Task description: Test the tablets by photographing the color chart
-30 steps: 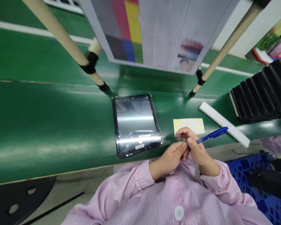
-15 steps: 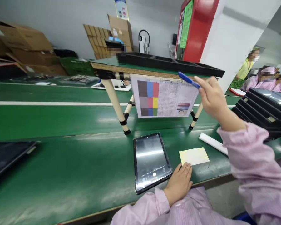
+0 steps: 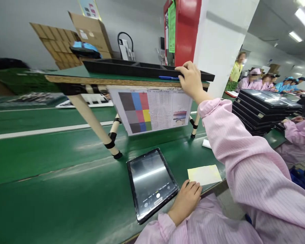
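1. The left hand (image 3: 186, 200) is resting palm down at the near edge of the green bench (image 3: 53, 189), its fingers loosely spread and gripping nothing; its fingertips are lying just beside the lower right corner of the tablet (image 3: 151, 183) and near the yellow note (image 3: 204, 174).
2. The tablet is lying flat on the bench, screen up and lit, with the yellow note lying flat just to its right.
3. A pink sleeve (image 3: 246, 169) is stretching from the near right up and away toward the raised shelf (image 3: 132, 73).
4. Beyond the tablet, a printed colour chart (image 3: 152, 110) is hanging from the front edge of the shelf, which is standing on slanted cream legs (image 3: 91, 118).
5. The right hand (image 3: 191, 79) is reaching up to the shelf, its fingers curling over the rim of the black tray (image 3: 132, 67); whether it is gripping the rim, I cannot tell.
6. The blue pen (image 3: 167, 78) is lying on the shelf just left of that hand, touching or nearly touching the fingers.
7. Further right, black trays (image 3: 264, 108) are sitting stacked on the bench, and other people in pink are working behind them.
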{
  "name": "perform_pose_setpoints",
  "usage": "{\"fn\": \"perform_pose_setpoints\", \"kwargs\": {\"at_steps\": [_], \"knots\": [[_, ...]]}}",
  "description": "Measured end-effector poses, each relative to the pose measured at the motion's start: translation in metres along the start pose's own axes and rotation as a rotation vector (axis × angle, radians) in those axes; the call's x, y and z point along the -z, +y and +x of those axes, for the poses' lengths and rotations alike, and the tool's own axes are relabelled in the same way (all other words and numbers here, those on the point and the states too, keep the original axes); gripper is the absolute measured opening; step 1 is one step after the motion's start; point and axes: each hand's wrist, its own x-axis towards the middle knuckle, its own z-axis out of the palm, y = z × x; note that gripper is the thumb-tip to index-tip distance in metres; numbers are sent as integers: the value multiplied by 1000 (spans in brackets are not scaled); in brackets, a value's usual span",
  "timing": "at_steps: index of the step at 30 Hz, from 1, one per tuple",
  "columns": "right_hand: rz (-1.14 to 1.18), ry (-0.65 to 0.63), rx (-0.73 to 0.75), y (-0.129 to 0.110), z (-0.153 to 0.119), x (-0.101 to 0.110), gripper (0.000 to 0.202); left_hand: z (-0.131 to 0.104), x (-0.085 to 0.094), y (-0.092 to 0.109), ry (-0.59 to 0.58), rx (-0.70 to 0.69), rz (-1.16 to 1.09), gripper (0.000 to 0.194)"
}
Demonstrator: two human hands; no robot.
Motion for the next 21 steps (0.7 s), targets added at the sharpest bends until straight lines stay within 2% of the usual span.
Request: {"fn": "perform_pose_setpoints", "kwargs": {"at_steps": [2, 3, 5, 7, 9, 11, 12, 14, 15, 16, 19, 21], "knots": [[33, 28, 92, -6, -33, -2, 39, -2, 0, 1, -2, 6, -4, 46], [49, 1, 154, -8, -57, -1, 39, -3, 0, 2, -2, 17, -11, 48], [95, -198, 310, -7, -118, 4, 36, -6, -1, 2, -1, 45, -40, 45], [138, -549, 398, -2, -193, 12, 36, -9, -1, 2, 2, 69, -75, 36], [196, -883, 326, 7, -273, 23, 52, -11, -1, 2, 6, 86, -88, 27], [269, -1090, 134, 14, -347, 32, 76, -12, 0, 2, 18, 108, -104, 20], [297, -1149, 47, 16, -379, 35, 89, -11, 0, 2, 36, 126, -131, 17], [318, -1192, -69, 15, -432, 38, 104, -7, 1, 2, 99, 166, -210, 15], [309, -1177, -114, 13, -452, 38, 104, -5, 1, 2, 131, 182, -250, 15], [293, -1144, -143, 12, -466, 38, 97, -2, 2, 2, 159, 189, -282, 16], [236, -976, -163, 13, -482, 35, 57, 9, 9, 0, 272, 196, -317, 12], [191, -831, -119, 22, -471, 36, 54, 17, 22, -1, 419, 289, -362, 10]]}}
